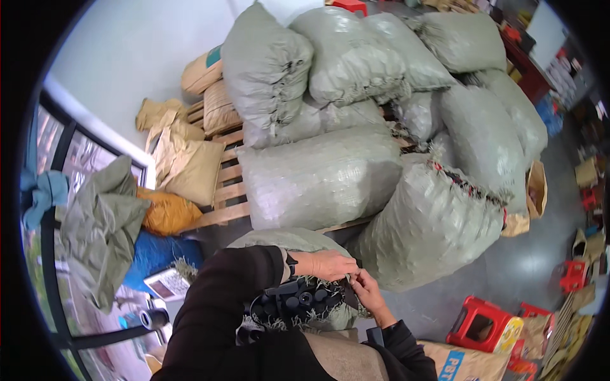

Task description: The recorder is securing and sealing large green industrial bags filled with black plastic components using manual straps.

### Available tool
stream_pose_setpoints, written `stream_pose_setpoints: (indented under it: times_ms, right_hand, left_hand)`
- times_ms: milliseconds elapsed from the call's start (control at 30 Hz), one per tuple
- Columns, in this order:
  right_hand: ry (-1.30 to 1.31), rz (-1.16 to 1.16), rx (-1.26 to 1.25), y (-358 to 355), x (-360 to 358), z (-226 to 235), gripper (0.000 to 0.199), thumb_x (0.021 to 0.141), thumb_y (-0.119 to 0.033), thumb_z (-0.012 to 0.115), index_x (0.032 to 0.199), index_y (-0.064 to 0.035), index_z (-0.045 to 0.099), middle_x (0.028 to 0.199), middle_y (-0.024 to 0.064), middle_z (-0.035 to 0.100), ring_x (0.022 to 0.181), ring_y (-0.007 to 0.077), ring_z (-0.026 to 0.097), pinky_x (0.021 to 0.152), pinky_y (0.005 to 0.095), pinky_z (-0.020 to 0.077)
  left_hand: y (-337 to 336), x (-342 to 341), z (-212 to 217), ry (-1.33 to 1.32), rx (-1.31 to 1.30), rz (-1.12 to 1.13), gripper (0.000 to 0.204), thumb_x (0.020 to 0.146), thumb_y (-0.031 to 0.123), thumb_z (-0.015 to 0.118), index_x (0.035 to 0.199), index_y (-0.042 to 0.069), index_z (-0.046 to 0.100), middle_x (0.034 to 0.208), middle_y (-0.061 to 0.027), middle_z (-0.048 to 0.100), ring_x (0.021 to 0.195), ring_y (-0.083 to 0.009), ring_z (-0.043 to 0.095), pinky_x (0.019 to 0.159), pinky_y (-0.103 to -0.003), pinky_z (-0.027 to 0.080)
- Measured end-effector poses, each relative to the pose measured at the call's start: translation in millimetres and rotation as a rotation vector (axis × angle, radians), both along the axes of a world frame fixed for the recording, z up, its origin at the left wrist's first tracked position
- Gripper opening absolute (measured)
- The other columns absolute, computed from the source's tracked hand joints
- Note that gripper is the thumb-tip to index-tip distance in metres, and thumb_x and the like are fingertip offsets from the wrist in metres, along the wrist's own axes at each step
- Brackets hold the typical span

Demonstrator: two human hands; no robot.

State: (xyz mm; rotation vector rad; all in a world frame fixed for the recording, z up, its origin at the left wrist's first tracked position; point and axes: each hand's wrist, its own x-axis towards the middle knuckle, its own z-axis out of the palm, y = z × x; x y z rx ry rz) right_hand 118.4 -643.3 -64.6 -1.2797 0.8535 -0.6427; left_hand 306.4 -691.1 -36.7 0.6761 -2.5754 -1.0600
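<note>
The left hand (330, 265) and right hand (367, 292) meet at the frayed rim of an open grey-green woven plastic sack (286, 238), the fingers of both pinched narrow on its edge; exactly how much cloth each holds is too small to tell. This sack stands directly before the person, its mouth upward, and inside lie black cylindrical parts (306, 298), some with round hollow ends.

Just right of the open sack leans a bulging grey-green woven sack (432, 228), its gathered mouth laced with red and black; its contents are hidden. Beyond the open sack, a slatted wooden pallet (230, 192) carries more filled grey-green sacks (318, 178), lumpy and opaque. Left of the open sack sit a blue woven sack (149, 259) and a crinkled orange sack (168, 213); farther right of it, a red plastic stool (473, 324).
</note>
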Motion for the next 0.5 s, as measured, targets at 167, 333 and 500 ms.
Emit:
stream_pose_setpoints:
  times_ms: [167, 333, 500]
  right_hand:
    - [0.059, -0.032, -0.024, 1.7, 3.0, -6.5, 0.013, 0.082, -0.012, 0.049, 0.08, 0.0006, 0.049, 0.068, -0.0023, 0.044, 0.064, 0.0062, 0.039, 0.058, 0.0198, 0.0347]
    - [0.079, 0.018, 0.02, -0.3, 0.8, -1.0, 0.012, 0.083, -0.012, 0.048, 0.081, -0.0008, 0.049, 0.069, -0.0035, 0.043, 0.065, 0.0058, 0.038, 0.058, 0.0194, 0.0342]
    - [0.042, 0.077, 0.09, -1.5, -1.6, 0.4, 0.008, 0.082, -0.009, 0.048, 0.077, -0.0031, 0.045, 0.07, -0.0049, 0.041, 0.065, 0.0046, 0.036, 0.059, 0.0174, 0.0318]
  left_hand:
    - [4.9, 3.1, 7.1, -0.101, -0.031, 0.052, 0.02, 0.068, 0.01, 0.051, 0.086, 0.008, 0.043, 0.081, -0.009, 0.048, 0.069, -0.0312, 0.052, 0.057, -0.041, 0.042]
    - [4.1, 4.0, -7.1, -0.035, -0.043, 0.053, 0.019, 0.067, 0.011, 0.051, 0.085, 0.008, 0.044, 0.08, -0.0085, 0.048, 0.069, -0.0304, 0.052, 0.057, -0.04, 0.043]
    - [-0.8, 2.4, -12.8, 0.066, 0.073, -0.044, 0.019, 0.064, 0.008, 0.05, 0.082, 0.008, 0.044, 0.08, -0.0088, 0.048, 0.075, -0.0293, 0.051, 0.06, -0.039, 0.041]
